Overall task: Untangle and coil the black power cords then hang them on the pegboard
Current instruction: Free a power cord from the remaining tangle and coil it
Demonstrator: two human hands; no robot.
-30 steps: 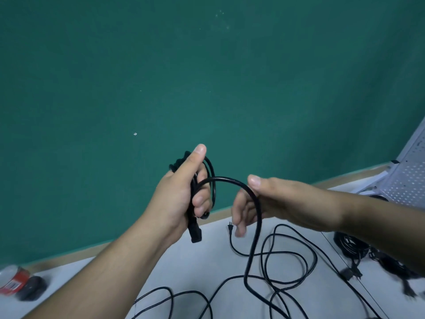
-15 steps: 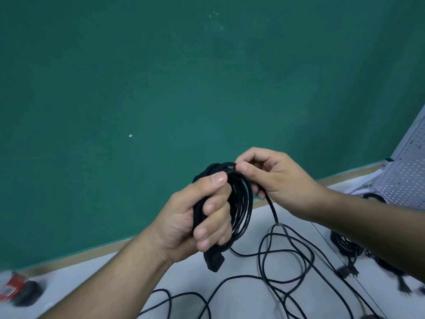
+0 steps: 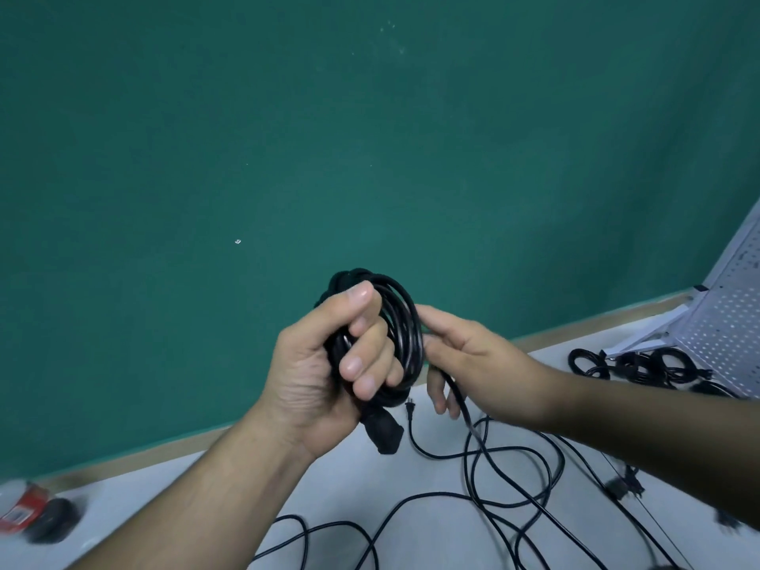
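My left hand [image 3: 329,364] grips a coil of black power cord [image 3: 405,335], held up in front of the green wall, with its plug end [image 3: 384,434] hanging below my fist. Beside the coil, my right hand [image 3: 464,359] holds the loose strand [image 3: 460,401] that runs down from it. The rest of that cord lies in loose tangled loops [image 3: 510,479] on the white table [image 3: 341,487]. The white pegboard [image 3: 728,318] leans at the far right.
Several coiled black cords [image 3: 633,364] lie at the foot of the pegboard. A small plug [image 3: 410,408] points up from the table below the coil. A red-labelled bottle and a dark object [image 3: 37,516] sit at the table's left edge.
The coil in my left hand has gained loops. My right hand has slid from the top of the coil down its right side along the loose strand.
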